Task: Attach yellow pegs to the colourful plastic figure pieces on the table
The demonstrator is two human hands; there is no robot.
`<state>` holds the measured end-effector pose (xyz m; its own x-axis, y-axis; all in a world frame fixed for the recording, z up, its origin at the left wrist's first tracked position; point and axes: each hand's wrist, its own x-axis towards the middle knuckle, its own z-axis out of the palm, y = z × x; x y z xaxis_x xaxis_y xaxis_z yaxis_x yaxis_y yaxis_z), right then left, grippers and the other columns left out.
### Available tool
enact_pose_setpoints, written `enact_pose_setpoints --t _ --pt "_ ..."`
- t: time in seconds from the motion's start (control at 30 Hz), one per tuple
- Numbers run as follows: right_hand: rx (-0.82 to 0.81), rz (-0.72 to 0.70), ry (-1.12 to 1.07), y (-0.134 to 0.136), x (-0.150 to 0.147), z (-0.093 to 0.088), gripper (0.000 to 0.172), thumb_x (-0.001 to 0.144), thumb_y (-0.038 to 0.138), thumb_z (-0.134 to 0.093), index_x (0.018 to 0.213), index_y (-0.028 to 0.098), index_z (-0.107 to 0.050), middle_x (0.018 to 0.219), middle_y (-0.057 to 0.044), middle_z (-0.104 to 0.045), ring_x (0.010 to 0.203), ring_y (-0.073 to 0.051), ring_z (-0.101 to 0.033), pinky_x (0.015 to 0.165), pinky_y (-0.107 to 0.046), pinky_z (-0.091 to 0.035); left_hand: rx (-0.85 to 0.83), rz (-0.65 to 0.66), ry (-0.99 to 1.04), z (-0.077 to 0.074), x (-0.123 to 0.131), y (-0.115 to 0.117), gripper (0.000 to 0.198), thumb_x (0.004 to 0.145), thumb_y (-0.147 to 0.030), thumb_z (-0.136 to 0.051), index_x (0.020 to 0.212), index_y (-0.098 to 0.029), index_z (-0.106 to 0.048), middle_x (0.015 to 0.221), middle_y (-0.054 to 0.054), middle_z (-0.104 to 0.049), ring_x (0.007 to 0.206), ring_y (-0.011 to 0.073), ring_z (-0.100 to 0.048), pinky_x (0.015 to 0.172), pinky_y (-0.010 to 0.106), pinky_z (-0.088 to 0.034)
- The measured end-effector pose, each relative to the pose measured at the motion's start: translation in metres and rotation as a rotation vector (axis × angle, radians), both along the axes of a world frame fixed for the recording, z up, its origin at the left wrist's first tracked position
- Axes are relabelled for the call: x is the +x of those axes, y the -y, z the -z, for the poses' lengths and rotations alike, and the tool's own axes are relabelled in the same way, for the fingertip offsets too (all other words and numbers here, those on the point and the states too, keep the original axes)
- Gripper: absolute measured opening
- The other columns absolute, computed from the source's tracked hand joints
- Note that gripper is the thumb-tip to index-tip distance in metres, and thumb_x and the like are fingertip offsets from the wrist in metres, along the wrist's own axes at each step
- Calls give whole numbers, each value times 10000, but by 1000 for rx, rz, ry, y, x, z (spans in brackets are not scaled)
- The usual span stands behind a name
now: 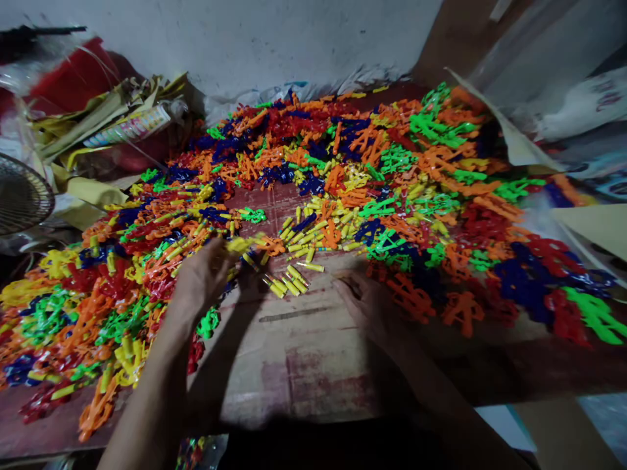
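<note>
My left hand (204, 277) is over the left part of the work surface, slightly smeared by motion. A blurred yellow plastic piece (239, 245) is at its closed fingertips. My right hand (365, 299) is low over the bare boards, its fingers curled and thumb close to the forefinger; whatever is between them is too dark to make out. Between the hands lies a small group of yellow tubes with clear ends (289, 281). Just behind them is a larger heap of similar yellow tubes (333, 228), with orange pieces among them.
Heaps of orange, green, blue, red and yellow plastic figures (411, 241) spread across the wooden table (294, 346). At the back left are a red container (73, 78) and folded brown paper. A fan (22, 196) stands at the left edge. Plastic sheeting hangs at the right.
</note>
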<state>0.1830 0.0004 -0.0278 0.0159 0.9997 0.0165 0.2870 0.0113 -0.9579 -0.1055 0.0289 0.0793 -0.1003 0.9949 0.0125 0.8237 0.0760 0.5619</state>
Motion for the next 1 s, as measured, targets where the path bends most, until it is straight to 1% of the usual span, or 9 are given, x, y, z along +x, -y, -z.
enact_pose_setpoints --t 0.13,0.23,0.33,0.43,0.6,0.73,0.83,0.9,1.0 --pt "354 -25 460 -32 -14 -4 133 916 239 -520 923 216 -650 941 -80 -672 935 -242 -599 861 -361 -446 306 -249 -515 -24 -42 -16 380 847 -406 -589 1135 -171 -669 1063 182 -703 963 356 -645 790 429 -491" --pt "412 -103 781 -43 -31 -8 112 900 171 -538 960 195 -630 964 -109 -670 942 -271 -576 846 -388 -451 404 -148 -424 -14 -22 -14 352 904 -405 -540 1146 -173 -649 1042 140 -716 898 288 -673 756 359 -495" --pt "415 -143 882 -41 -38 -8 77 898 156 -550 912 180 -622 954 -121 -669 925 -275 -574 828 -392 -457 247 78 -283 9 19 -13 252 964 -344 -474 1038 -191 -660 899 70 -721 735 204 -663 661 283 -462" --pt "466 -109 773 -33 -28 -5 92 910 197 -543 912 188 -634 944 -107 -685 947 -259 -600 859 -382 -464 111 254 -366 28 53 -23 194 944 -256 -506 959 -164 -676 917 101 -703 843 238 -647 762 322 -470" --pt "224 71 394 -10 0 -9 70 829 282 -610 819 223 -646 714 -37 -678 637 -199 -621 592 -306 -472 62 182 -444 49 72 -49 277 862 -279 -648 1095 -134 -687 1178 200 -639 1091 370 -556 914 464 -433" --pt "50 56 -58 7 9 -18 159 809 348 -683 925 240 -678 784 -31 -696 716 -215 -666 642 -313 -536 80 231 -337 59 63 -62 170 923 -189 -540 931 -160 -708 982 138 -695 961 266 -618 955 398 -416" --pt "22 19 -225 11 4 -23 214 815 383 -712 976 246 -674 882 -48 -696 834 -232 -672 746 -336 -558 153 165 -288 50 50 -62 210 959 -218 -484 979 -143 -679 930 123 -695 884 227 -634 885 347 -447" --pt "34 11 -288 9 -4 -24 193 846 410 -691 952 251 -662 890 -50 -692 843 -227 -663 776 -341 -550 235 52 -39 40 45 -58 239 972 -280 -472 1016 -135 -657 854 95 -686 787 200 -635 780 313 -474" --pt "46 -73 -353 2 -20 -27 199 896 455 -632 879 259 -661 693 -13 -627 649 -185 -599 672 -318 -529 214 -45 702 27 47 -45 290 875 -426 -641 926 -141 -657 741 30 -663 648 154 -624 668 271 -511"
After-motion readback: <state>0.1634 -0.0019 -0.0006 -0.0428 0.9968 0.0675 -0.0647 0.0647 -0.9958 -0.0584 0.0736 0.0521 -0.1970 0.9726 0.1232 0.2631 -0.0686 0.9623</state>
